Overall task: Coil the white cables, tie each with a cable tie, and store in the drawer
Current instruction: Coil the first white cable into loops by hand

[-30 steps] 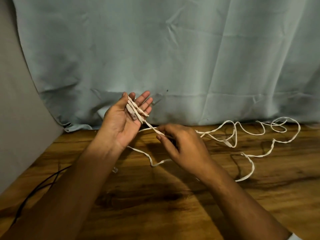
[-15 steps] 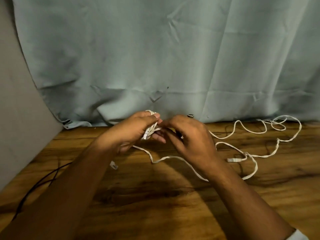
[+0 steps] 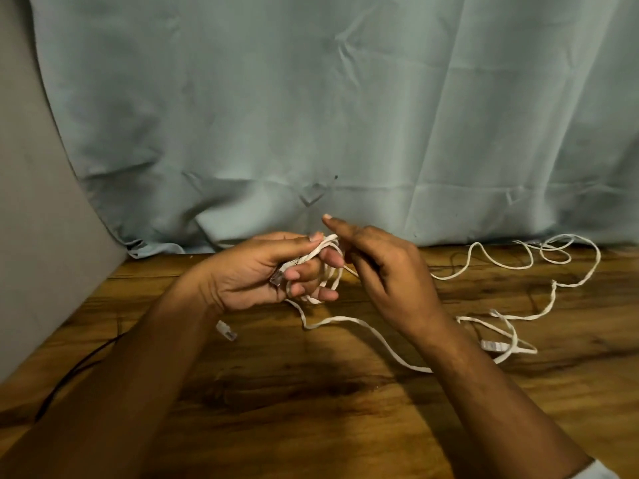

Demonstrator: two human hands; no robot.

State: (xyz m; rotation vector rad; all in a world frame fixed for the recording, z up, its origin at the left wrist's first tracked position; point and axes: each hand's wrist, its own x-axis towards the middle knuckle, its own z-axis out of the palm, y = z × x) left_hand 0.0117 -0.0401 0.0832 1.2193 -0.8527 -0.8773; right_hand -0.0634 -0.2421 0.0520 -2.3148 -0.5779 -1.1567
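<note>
Head view: white cable (image 3: 345, 319) coils around curled fingers (image 3: 304, 271) of left hand (image 3: 252, 271).

Legible text overall: none found.
Jacket of the white cable (image 3: 345, 318): no print can be made out along the visible run.
Body of the loose plug (image 3: 226, 330): clear plastic, too small and blurred to show any marking.
Face of the grey-blue cloth (image 3: 311, 98): plain fabric with creases, no tag or lettering readable.
Surface of the wooden table (image 3: 311, 409): grain and dark patches only, no sticker or number readable.
</note>
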